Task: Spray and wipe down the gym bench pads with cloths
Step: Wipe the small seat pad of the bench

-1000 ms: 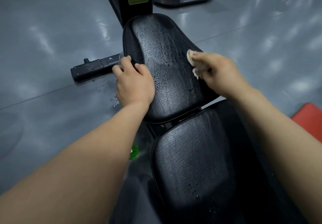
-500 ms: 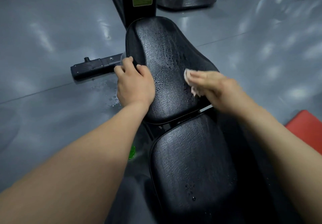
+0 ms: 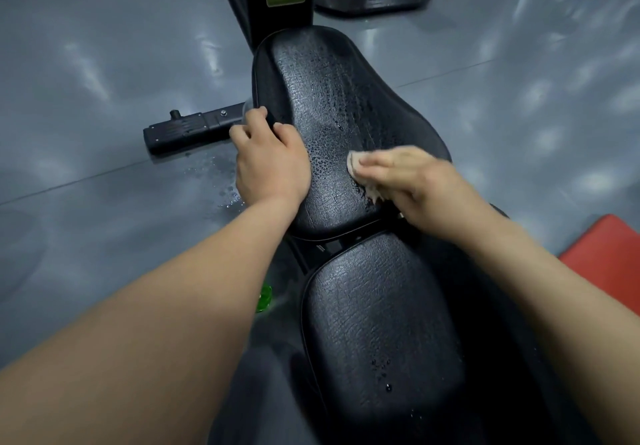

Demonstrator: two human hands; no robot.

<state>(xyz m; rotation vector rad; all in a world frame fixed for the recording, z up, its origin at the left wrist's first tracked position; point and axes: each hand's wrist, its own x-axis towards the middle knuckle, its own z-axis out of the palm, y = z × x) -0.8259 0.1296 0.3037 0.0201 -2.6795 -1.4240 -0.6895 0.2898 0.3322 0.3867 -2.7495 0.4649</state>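
Cleaning under way on a black gym bench (image 3: 311,257): the right hand (image 3: 412,181) lies flat, fingers extended, pressing a pale cloth (image 3: 356,164) onto the lower right of the far pad (image 3: 332,98). The left hand (image 3: 270,164) grips that pad's left edge, fingers curled over the rim.

The likeliest failure is an incomplete wipe. The cloth is small and bunched under the palm, so each pass covers little and may smear the spray rather than lift it. Beads across the upper part of the far pad could be missed or could run down between the two pads. The wet vinyl looks slick, so a hard stroke might send the pressing hand skidding off the right side. Droplets on the grey floor (image 3: 104,63), just left of the bench, appear to be a slipping hazard. A green object (image 3: 265,301), partly hidden by the left forearm, sits close enough to be knocked; what it is cannot be told.

The far pad is glossy, grained black vinyl, beaded with liquid down its middle, with a wet sheen near the cloth. The near pad (image 3: 377,323), closest to the camera, looks mostly dry, with a few drops toward its near end.
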